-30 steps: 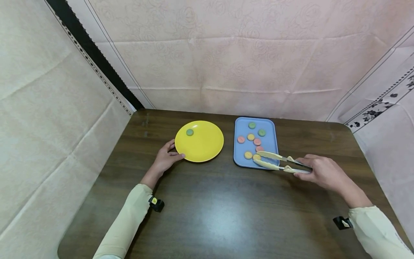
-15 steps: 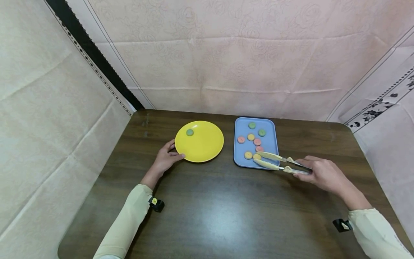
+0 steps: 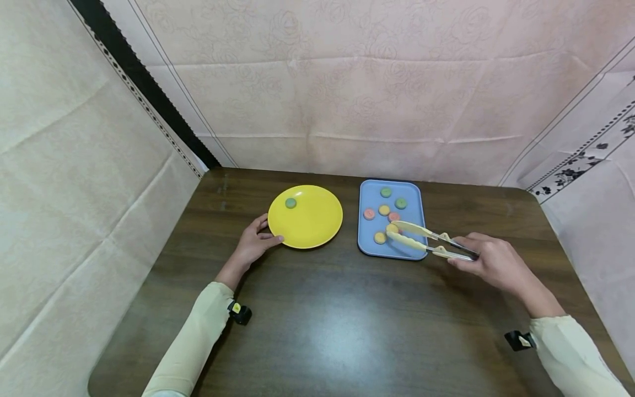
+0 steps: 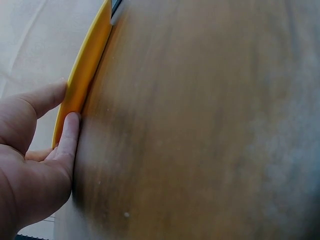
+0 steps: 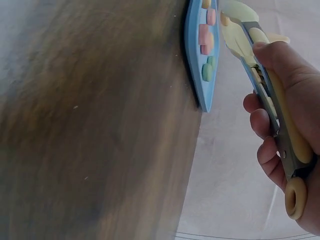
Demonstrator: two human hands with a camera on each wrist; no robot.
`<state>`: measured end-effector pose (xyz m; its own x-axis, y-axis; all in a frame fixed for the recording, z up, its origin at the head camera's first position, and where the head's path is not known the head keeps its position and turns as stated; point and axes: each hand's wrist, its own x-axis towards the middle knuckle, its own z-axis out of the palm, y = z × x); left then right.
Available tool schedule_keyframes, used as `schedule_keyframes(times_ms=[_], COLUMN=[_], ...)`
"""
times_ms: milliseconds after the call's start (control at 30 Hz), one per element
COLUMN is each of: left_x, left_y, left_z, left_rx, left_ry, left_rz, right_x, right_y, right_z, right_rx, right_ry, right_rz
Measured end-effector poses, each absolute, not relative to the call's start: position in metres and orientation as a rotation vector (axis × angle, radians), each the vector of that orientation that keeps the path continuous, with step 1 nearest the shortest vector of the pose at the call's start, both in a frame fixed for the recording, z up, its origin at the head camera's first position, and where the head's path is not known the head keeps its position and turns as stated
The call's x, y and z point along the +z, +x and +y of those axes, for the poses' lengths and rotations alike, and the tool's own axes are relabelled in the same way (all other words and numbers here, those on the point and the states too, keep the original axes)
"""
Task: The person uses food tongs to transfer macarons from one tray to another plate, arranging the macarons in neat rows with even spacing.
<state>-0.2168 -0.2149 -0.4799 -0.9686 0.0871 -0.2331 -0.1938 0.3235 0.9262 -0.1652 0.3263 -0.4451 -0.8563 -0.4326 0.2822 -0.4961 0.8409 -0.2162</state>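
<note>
My right hand [image 3: 488, 259] grips a pair of tongs [image 3: 453, 245] with cream tips and handles. Between the tong tips is a yellow disc [image 3: 392, 227], above the blue tray [image 3: 364, 193]. In the right wrist view the thumb presses one arm of the tongs [image 5: 290, 120], with the fingers curled round the other side. My left hand [image 3: 253, 245] holds the rim of a yellow plate [image 3: 307, 220], thumb at the near edge and fingers along the left edge. A green disc [image 3: 290, 203] lies on the plate.
Several green, pink and yellow discs lie on the tray, including a green disc [image 3: 401, 203] and a pink disc [image 3: 369, 214]. Part of a pink one is hidden behind the tongs. Patterned cloth [image 3: 347, 99] hangs behind the brown wooden table [image 3: 317, 309].
The tongs have risen slightly and moved away from the tray's near edge, carrying the yellow disc between their tips. My left hand and the plate have stayed in place.
</note>
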Motion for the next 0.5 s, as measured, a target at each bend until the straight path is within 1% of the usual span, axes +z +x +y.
schedule_keyframes(times_ms=[267, 500], left_x=[-0.479, -0.5], left_y=[-0.217, -0.227], left_z=[-0.216, -0.222], left_rx=[1.705, 1.721], left_ry=[-0.097, -0.101], left_rz=[2.334, 2.333], right_x=[-0.435, -0.427], right_y=[-0.183, -0.203], right_z=[0.308, 0.285], right_rx=[0.485, 0.542], right_ry=[0.731, 0.736], right_rz=[-2.791, -2.774])
